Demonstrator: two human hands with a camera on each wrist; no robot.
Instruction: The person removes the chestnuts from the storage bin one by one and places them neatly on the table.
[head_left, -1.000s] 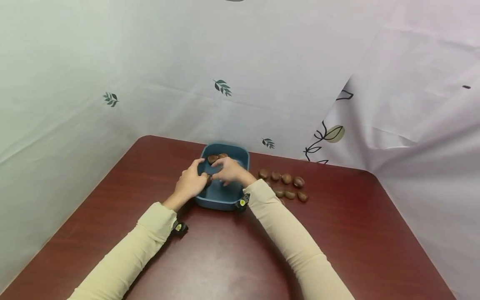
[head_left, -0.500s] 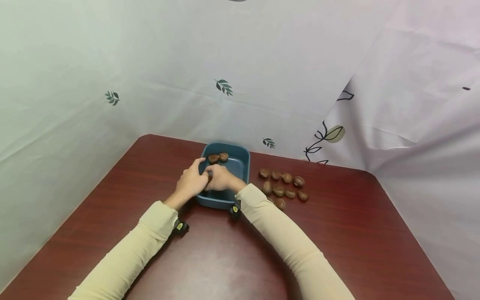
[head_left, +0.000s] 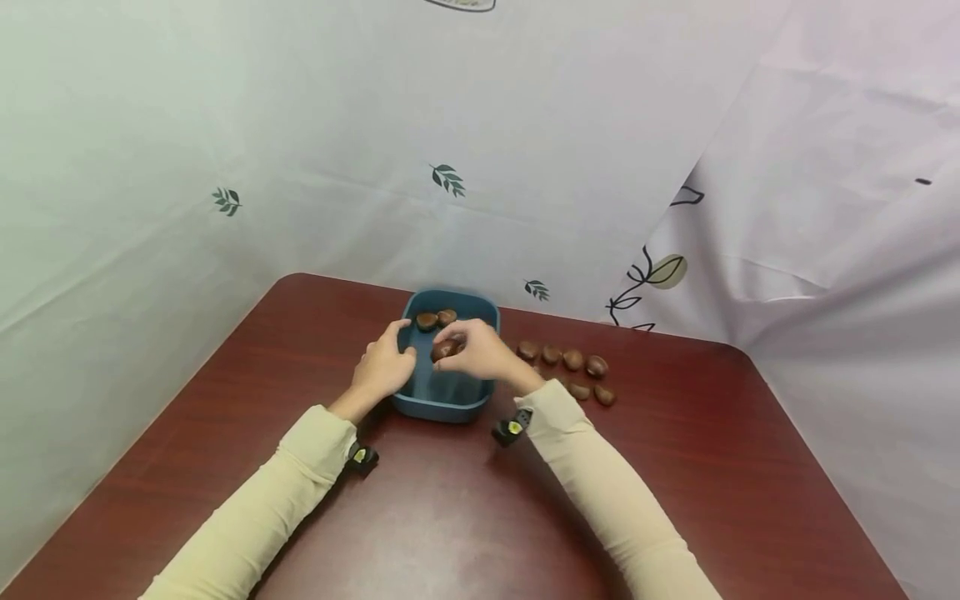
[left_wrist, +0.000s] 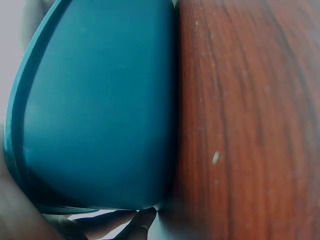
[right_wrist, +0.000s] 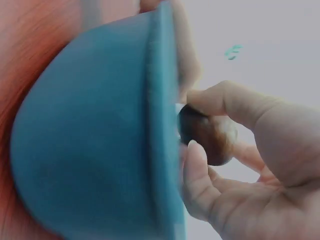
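Note:
A blue plastic container [head_left: 437, 411] with rounded corners sits toward the table's far side. My left hand [head_left: 382, 364] grips its left wall, thumb on the inner side; in the left wrist view fingers [left_wrist: 107, 222] curl around the end of the container [left_wrist: 100, 110]. Between thumb and fingers, my right hand [head_left: 483, 350] pinches a brown chestnut [head_left: 444, 351] over the container. The right wrist view shows this chestnut [right_wrist: 217, 140] just above the rim. Two more chestnuts [head_left: 427, 322] lie inside, at the far left corner.
Several chestnuts [head_left: 573, 360] lie in rows on the reddish-brown table [head_left: 675, 467], right of the container; the right forearm and sleeve hide some of them. A white cloth [head_left: 337, 225] with leaf prints hangs behind the table.
My right hand reached left to the chestnut beside my left thumb, took hold of it, and has moved right with it. The left hand has stayed on the container wall.

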